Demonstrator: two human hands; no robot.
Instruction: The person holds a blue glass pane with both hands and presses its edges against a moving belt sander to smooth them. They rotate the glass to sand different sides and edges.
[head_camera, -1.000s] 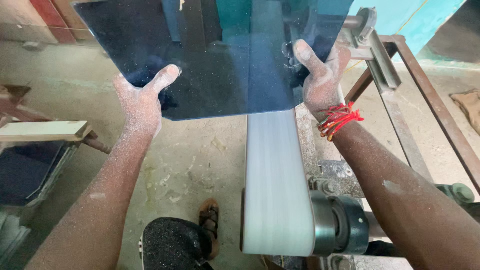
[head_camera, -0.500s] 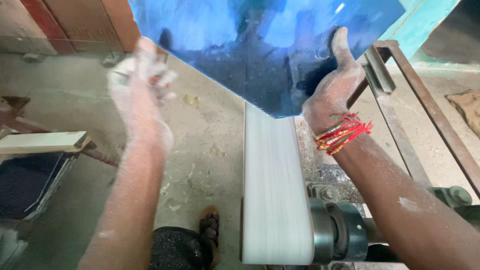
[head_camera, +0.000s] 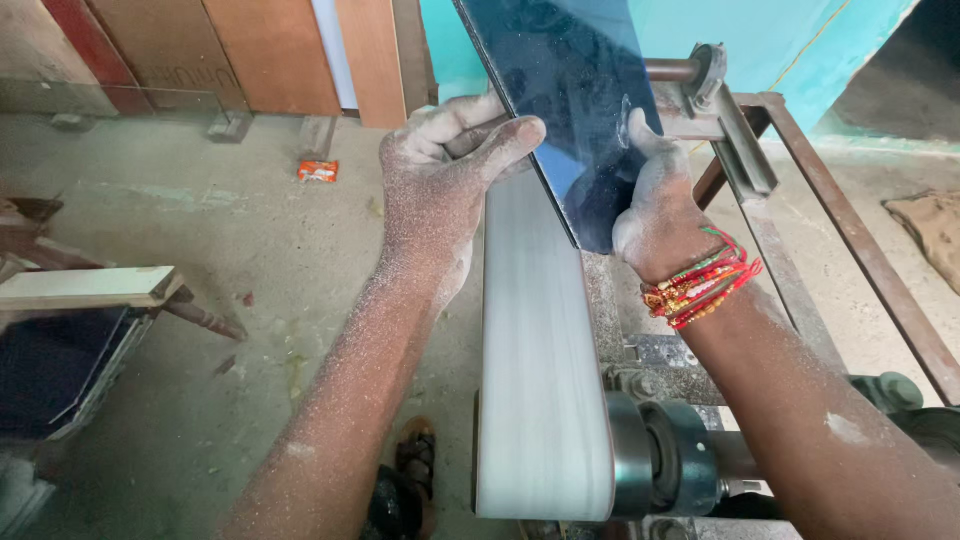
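A dark blue glass sheet stands nearly on edge over the pale sanding belt of a belt machine. My left hand, dusted white, grips the sheet's left edge with thumb and fingers. My right hand, with red thread bands at the wrist, holds the sheet's lower right side, its palm flat against the glass. The sheet's bottom corner sits close to the belt; contact cannot be told.
The belt runs around a grey roller in a rusty metal frame. A wooden plank and dark glass pieces lie left. My sandalled foot is on the concrete floor. Wooden panels lean at the back.
The glass sheet has been turned from flat and facing me to nearly on edge. My left hand came in from the left to grasp its edge; the right hand stayed on it.
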